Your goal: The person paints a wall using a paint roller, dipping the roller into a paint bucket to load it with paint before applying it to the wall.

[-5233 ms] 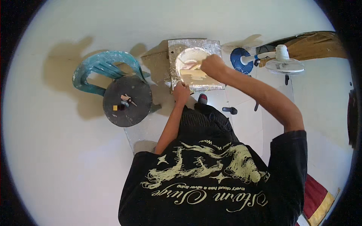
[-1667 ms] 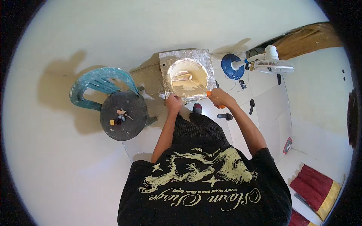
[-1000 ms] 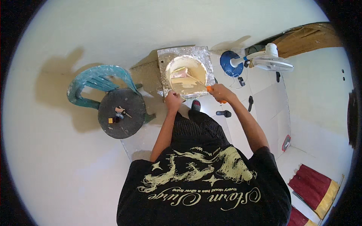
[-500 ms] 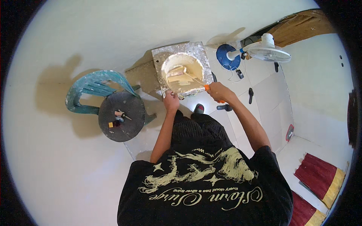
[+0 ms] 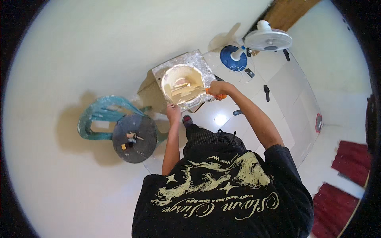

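My right hand (image 5: 216, 88) is closed round the orange handle of a paint roller (image 5: 222, 96), whose shaft slants left and down into a bucket. The roller's head lies inside, among pale paint, and is hard to make out. The paint-crusted bucket (image 5: 164, 80) stands on a square, paint-splattered stand (image 5: 193, 58) against the wall. At the bucket's near left edge my left hand (image 5: 173, 113) grips the rim.
A teal plastic chair (image 5: 106, 103) stands to the left, beside a round dark stool (image 5: 137, 152) with small items on top. At the far right is a fan (image 5: 268, 41) with a blue base. Slippers (image 5: 266, 93) lie on the tiles; maroon curtains (image 5: 334, 208) hang lower right.
The whole view has shifted and turned a little. The roller's shaft lies flatter across the bucket, with my right hand still on its handle. My left hand stays at the rim.
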Demonstrator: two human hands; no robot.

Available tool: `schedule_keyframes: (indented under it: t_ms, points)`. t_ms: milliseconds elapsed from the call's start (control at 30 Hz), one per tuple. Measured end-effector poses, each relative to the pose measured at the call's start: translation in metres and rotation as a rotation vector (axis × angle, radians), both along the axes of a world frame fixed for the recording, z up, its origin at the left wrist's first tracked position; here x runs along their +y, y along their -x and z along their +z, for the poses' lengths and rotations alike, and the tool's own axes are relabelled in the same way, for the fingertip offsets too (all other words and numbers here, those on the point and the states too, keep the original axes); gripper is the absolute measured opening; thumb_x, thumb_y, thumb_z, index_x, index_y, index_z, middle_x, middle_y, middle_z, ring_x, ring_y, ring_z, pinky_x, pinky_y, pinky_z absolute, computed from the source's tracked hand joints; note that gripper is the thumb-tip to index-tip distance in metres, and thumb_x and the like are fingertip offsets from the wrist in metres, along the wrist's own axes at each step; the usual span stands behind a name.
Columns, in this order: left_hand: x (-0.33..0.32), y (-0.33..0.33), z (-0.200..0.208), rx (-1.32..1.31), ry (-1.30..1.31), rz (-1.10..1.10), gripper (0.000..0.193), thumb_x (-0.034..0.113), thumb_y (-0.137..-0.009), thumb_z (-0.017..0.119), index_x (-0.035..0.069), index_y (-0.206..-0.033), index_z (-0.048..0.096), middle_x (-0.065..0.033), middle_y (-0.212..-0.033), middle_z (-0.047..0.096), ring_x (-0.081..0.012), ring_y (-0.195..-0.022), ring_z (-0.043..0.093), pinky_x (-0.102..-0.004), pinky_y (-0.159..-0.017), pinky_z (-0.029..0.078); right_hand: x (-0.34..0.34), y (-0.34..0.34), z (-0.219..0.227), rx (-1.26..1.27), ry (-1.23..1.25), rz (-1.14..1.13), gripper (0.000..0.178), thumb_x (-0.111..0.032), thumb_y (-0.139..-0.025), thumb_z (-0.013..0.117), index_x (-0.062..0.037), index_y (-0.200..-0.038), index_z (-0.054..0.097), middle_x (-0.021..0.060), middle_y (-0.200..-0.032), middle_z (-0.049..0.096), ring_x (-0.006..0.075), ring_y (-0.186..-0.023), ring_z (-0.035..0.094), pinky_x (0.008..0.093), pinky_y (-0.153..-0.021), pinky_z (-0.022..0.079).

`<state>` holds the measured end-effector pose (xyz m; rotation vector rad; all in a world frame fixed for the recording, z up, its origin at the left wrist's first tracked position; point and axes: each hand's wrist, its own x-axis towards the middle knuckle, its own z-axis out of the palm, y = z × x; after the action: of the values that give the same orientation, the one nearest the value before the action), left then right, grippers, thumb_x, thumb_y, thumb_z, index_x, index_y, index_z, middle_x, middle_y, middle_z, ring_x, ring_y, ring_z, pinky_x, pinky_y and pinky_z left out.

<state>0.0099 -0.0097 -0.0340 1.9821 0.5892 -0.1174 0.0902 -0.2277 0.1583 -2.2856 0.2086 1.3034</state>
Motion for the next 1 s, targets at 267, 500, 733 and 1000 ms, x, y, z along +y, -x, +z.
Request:
schedule_keyframes:
  t_ms: [267,500,733,1000]
  points:
    - [0.001,0.006,0.003,-0.018,0.193,0.053,0.029,0.017,-0.076,0.055,-0.006,-0.092,0.051,-0.0123,-0.074,0.058,-0.0179,-0.061,0.057,-0.0282,-0.054,0.046,-0.107,0.105,0.096,-0.135,-0.285,-0.163,0.036,-0.030,-0.082,0.045,0.0031,-0.069,0.051,0.0034,-0.052,0.048,0.0124,-0.039,0.046,0.0258,-0.034,0.038]
    - [0.006,0.033,-0.044,0.024,0.713,0.305,0.015,0.015,-0.080,0.045,0.001,-0.083,0.051,-0.0125,-0.073,0.054,-0.0214,-0.057,0.054,-0.0336,-0.049,0.046,-0.230,0.277,0.184,-0.260,-0.363,-0.635,0.040,-0.029,-0.084,0.047,-0.0006,-0.112,0.047,-0.0001,-0.055,0.045,0.0074,-0.040,0.043,0.0211,-0.034,0.037]
    - [-0.096,0.100,-0.132,0.164,-0.057,-0.393,0.022,0.021,-0.082,0.043,0.002,-0.075,0.052,-0.0088,-0.066,0.052,-0.0195,-0.053,0.051,-0.0305,-0.046,0.042,-0.287,0.463,0.164,-0.389,-0.370,-1.095,0.030,-0.032,-0.085,0.047,-0.0033,-0.091,0.051,-0.0019,-0.053,0.043,0.0062,-0.038,0.042,0.0209,-0.032,0.035]
    - [-0.273,0.133,-0.113,0.345,-0.214,-1.262,0.021,0.016,-0.075,0.047,0.001,-0.065,0.057,-0.0104,-0.057,0.057,-0.0206,-0.053,0.057,-0.0331,-0.044,0.043,-0.229,0.596,0.017,-0.718,0.342,-1.559,0.035,-0.027,-0.081,0.053,0.0048,-0.092,0.045,0.0177,-0.066,0.057,0.0279,-0.053,0.058,0.0366,-0.046,0.045]
